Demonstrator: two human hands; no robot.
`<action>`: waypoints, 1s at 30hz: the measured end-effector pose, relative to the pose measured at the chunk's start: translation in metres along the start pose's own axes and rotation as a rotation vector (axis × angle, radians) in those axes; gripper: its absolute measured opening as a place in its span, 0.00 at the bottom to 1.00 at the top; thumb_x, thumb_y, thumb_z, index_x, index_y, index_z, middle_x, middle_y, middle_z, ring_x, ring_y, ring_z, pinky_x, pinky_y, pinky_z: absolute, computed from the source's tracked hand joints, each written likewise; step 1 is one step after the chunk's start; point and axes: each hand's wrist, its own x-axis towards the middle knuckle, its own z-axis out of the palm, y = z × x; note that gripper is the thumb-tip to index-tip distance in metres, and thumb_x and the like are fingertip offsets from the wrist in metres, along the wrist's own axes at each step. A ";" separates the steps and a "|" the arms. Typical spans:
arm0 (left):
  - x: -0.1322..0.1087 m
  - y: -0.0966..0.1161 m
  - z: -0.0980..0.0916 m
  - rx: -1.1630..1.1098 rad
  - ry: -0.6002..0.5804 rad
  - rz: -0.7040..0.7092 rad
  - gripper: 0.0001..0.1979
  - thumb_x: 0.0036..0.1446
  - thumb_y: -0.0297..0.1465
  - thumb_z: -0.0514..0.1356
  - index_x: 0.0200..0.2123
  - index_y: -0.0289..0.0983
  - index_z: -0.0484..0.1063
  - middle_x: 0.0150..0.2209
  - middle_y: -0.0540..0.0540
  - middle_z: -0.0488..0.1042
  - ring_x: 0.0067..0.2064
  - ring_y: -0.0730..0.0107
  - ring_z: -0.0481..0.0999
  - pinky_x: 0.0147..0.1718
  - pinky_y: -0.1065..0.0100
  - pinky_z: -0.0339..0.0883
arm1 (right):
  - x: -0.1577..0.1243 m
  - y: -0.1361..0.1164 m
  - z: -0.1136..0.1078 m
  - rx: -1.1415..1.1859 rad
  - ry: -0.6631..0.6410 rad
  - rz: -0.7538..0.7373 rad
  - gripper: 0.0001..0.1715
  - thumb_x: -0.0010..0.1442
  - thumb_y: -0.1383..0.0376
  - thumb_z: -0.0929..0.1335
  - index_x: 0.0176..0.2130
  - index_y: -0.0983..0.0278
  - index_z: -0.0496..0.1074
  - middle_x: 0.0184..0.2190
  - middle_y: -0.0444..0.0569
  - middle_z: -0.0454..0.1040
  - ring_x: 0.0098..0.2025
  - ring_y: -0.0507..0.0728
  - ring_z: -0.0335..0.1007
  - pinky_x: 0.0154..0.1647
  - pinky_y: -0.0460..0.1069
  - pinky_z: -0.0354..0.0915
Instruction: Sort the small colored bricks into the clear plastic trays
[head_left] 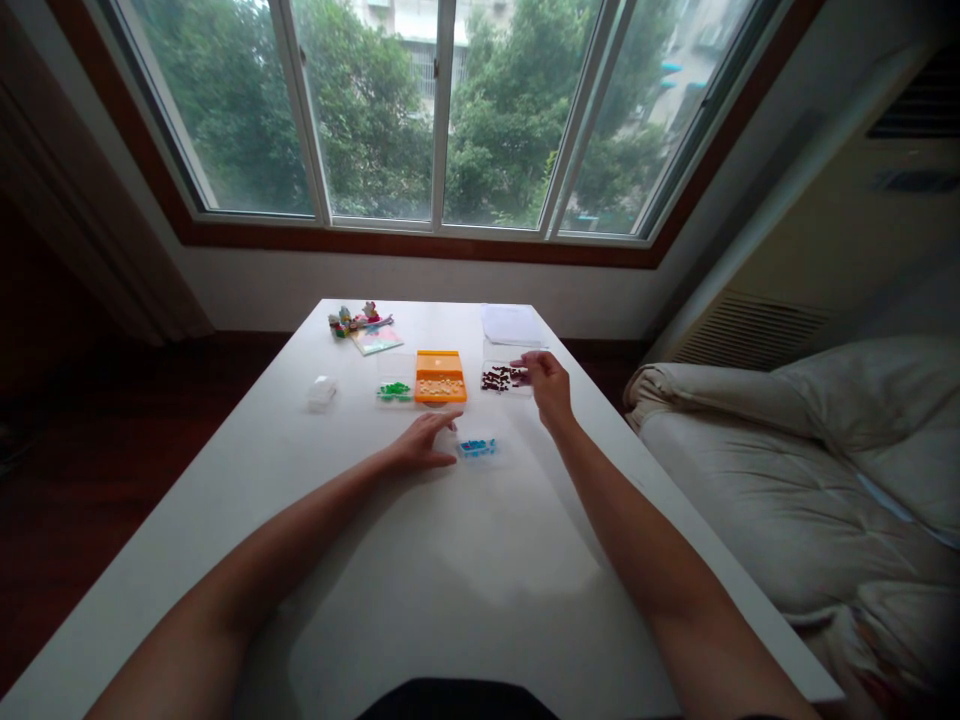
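Here my left hand (421, 447) lies open beside the clear blue-bead tray (477, 447); my right hand (546, 383), grip unclear, touches the clear brown-bead tray (501, 379) near the white table (450, 600) edge

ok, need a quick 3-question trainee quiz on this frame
1. The right hand reaches a clear tray of: A red pieces, B dark brown pieces, C yellow pieces.
2. True or false: the left hand lies palm down on the table, beside the blue pieces.
3. What colour is the box between the green pieces and the dark brown pieces?

Key: 1 B. 2 True. 3 Orange: the orange box.
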 end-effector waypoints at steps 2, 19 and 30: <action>-0.001 0.003 0.000 0.003 -0.015 -0.003 0.49 0.48 0.43 0.70 0.70 0.43 0.54 0.59 0.40 0.69 0.61 0.49 0.65 0.63 0.50 0.55 | -0.009 -0.008 0.004 -0.070 -0.091 -0.030 0.25 0.58 0.43 0.69 0.39 0.62 0.72 0.35 0.48 0.80 0.29 0.52 0.74 0.31 0.48 0.72; 0.002 0.005 0.017 -0.179 0.197 -0.023 0.46 0.49 0.45 0.70 0.67 0.43 0.56 0.65 0.38 0.62 0.65 0.47 0.63 0.64 0.47 0.56 | -0.062 -0.016 -0.001 -0.707 -0.488 -0.611 0.16 0.71 0.56 0.61 0.47 0.58 0.75 0.41 0.49 0.80 0.41 0.57 0.76 0.45 0.52 0.70; 0.001 -0.008 0.019 -0.374 0.217 -0.094 0.44 0.48 0.43 0.71 0.65 0.43 0.58 0.61 0.38 0.66 0.57 0.53 0.71 0.56 0.50 0.67 | -0.057 -0.018 0.027 -0.909 -0.703 -1.011 0.12 0.72 0.62 0.62 0.50 0.59 0.72 0.43 0.50 0.79 0.39 0.55 0.73 0.42 0.50 0.66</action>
